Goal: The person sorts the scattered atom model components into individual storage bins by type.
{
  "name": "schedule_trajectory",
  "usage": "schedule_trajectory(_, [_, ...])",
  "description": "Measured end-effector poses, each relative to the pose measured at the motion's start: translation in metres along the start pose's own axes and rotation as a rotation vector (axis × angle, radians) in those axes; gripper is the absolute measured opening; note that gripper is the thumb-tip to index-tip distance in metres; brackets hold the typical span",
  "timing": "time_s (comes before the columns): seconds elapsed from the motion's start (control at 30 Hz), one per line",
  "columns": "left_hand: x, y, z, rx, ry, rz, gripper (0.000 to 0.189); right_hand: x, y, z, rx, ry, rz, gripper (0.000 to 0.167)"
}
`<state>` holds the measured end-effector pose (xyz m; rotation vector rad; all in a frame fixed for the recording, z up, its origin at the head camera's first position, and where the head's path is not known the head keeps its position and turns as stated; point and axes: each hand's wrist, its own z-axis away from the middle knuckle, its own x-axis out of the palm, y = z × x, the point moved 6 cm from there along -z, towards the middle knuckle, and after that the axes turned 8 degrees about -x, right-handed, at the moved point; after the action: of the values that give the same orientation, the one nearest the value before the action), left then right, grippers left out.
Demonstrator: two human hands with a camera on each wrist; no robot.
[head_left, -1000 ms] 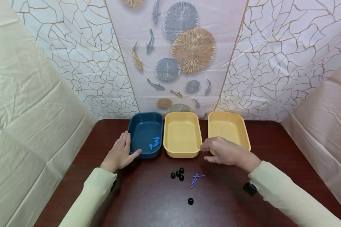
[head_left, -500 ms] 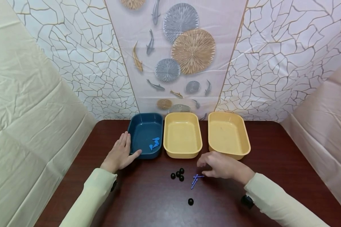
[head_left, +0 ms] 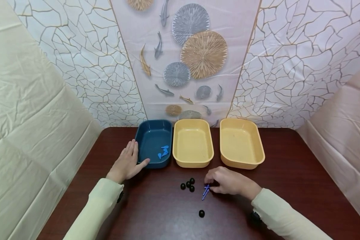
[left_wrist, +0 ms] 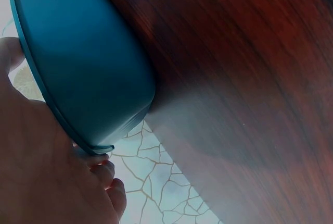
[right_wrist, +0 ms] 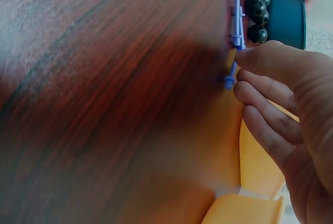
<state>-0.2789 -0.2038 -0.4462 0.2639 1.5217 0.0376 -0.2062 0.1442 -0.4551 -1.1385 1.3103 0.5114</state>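
My left hand [head_left: 125,162] rests against the left side of a dark blue tray [head_left: 140,128], fingers straight along its edge and thumb at the near corner. Several small blue drop-shaped pieces [head_left: 164,154] lie inside that tray. My right hand [head_left: 229,181] is low over a few small purple rods with knobbed ends [head_left: 205,193], its thumb and fingers curved with a gap between them. In the right wrist view the thumb tip is right by one purple rod [right_wrist: 237,13]; whether it touches is unclear. Part of the rods is hidden by the hand.
Several black beads [head_left: 188,184] lie left of the rods, and a lone black bead [head_left: 201,213] sits nearer the front. Two yellow trays, the middle tray [head_left: 193,164] and the right tray [head_left: 242,164], stand beside the blue one. Patterned cloth [head_left: 102,66] hangs behind the table.
My right hand has come down and toward the front, from over the right yellow tray's near edge to the purple rods. The left hand has stayed on the blue tray.
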Motion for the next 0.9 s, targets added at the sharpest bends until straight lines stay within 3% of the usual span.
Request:
schedule_trajectory(0.6, [0.003,-0.001,0.001,0.002,0.007,0.004,0.096,0.005,0.003,-0.005,-0.012,-0.019,-0.013,0.011])
schedule_trajectory(0.9, [0.001,0.0,0.001,0.001,0.008,0.005,0.096,-0.007,0.0,-0.005,-0.013,0.012,-0.003,0.014])
